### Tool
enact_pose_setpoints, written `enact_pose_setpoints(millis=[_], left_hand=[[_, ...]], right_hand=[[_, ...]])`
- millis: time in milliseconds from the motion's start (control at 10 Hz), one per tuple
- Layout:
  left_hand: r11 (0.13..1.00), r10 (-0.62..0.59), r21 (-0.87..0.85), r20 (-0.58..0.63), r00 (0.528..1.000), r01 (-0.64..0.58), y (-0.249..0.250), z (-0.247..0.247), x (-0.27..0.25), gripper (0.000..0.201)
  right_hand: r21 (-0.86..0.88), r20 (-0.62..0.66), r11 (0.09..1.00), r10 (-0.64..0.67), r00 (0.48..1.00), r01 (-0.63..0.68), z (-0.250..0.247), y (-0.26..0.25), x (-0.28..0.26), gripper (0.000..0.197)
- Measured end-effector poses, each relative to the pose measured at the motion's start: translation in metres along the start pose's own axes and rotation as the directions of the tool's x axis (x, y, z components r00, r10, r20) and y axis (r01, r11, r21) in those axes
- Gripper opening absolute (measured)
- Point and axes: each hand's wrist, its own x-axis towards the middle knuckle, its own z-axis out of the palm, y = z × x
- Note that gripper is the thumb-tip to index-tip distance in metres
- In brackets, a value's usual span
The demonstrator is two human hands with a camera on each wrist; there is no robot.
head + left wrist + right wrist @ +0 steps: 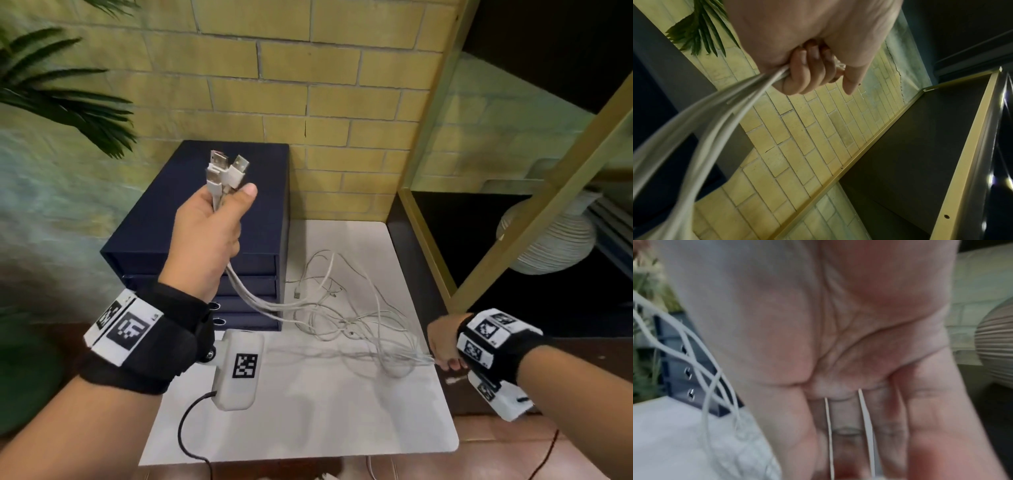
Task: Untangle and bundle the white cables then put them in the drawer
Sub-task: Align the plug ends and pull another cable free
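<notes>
1. The step in hand looks like untangling: the left hand (209,233) is raised above the drawers (239,274), its fingers (797,78) curled tight round the plug ends (224,169) of the cables (342,308).
2. The right hand (443,346) is low at the near right edge of the surface (308,411), strands running between its straight fingers (885,426), combing rather than gripping.
3. The slack lies in loose loops on the surface, right of the drawers.
4. All drawers appear closed.
5. The next move likely calls for drawing the right hand along the strands to free the loops, then coiling them.
</notes>
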Motion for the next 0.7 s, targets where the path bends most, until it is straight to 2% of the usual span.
enact_pose_setpoints(millis=[100,300,400,500,700], left_hand=[[0.993,-0.106,0.051,0.086,0.991,0.102,-0.005,-0.002,-0.002,0.038],[0.942,-0.268,0.268,0.234,0.935,0.203,-0.02,0.0,-0.008,0.041],[0.908,-0.338,0.341,0.26,0.904,0.241,-0.027,0.005,-0.01,0.04],[0.897,-0.369,0.346,0.247,0.896,0.274,-0.036,0.007,-0.009,0.033],[0.88,-0.397,0.374,0.239,0.886,0.294,-0.053,0.005,-0.003,0.028]], right_hand=[[-0.113,-0.046,0.994,-0.009,0.999,0.004,0.014,-0.011,0.011,0.033],[-0.001,-0.207,0.994,-0.103,0.973,0.105,-0.014,-0.044,0.06,0.036],[0.095,-0.295,0.98,-0.139,0.945,0.173,-0.028,-0.063,0.073,0.037],[0.135,-0.297,0.957,-0.207,0.932,0.255,-0.03,-0.081,0.09,0.037],[0.033,-0.185,0.951,-0.297,0.937,0.308,-0.012,-0.106,0.116,0.031]])
